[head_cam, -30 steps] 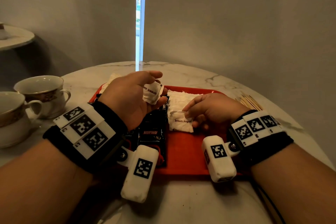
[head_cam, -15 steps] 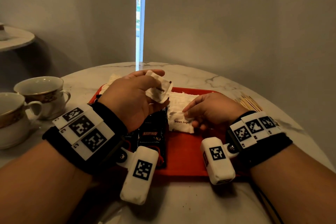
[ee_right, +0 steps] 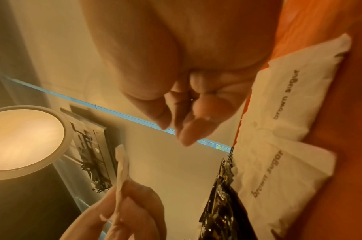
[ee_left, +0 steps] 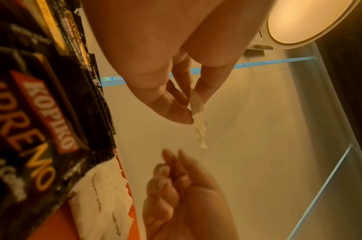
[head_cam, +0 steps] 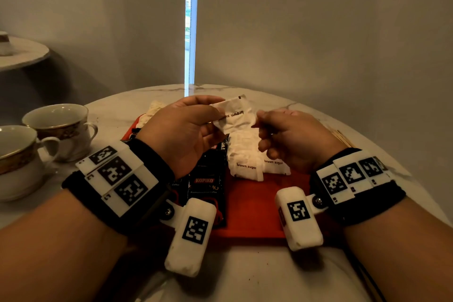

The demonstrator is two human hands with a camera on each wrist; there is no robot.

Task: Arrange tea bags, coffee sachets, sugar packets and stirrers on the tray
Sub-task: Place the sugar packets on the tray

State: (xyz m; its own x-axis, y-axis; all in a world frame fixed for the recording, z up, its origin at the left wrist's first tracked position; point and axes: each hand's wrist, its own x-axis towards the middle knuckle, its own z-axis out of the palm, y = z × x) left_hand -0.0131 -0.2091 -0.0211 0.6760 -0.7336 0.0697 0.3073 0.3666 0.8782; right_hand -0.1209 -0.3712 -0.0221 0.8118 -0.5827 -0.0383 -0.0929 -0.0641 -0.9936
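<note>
My left hand (head_cam: 220, 115) pinches a white brown-sugar packet (head_cam: 235, 115) by its left edge and holds it in the air above the far part of the red tray (head_cam: 252, 216). In the left wrist view the packet (ee_left: 198, 126) is seen edge-on between thumb and fingers. My right hand (head_cam: 258, 120) hovers at the packet's right edge with curled fingers, holding nothing. A small gap separates it from the packet (ee_right: 121, 165) in the right wrist view. More sugar packets (head_cam: 245, 159) lie in the tray's middle, and black Kopiko coffee sachets (head_cam: 206, 179) lie to their left.
Two gold-rimmed teacups (head_cam: 61, 125) (head_cam: 17, 154) stand on the marble table, left of the tray. Wooden stirrers (head_cam: 343, 137) lie on the table behind my right wrist. Pale crumpled sachets (head_cam: 154, 110) sit at the tray's far left corner. The wall is close behind the table.
My left hand has lifted the sugar packet higher and turned its face toward me. My right hand has left the packets on the tray and risen to the held packet's right edge.
</note>
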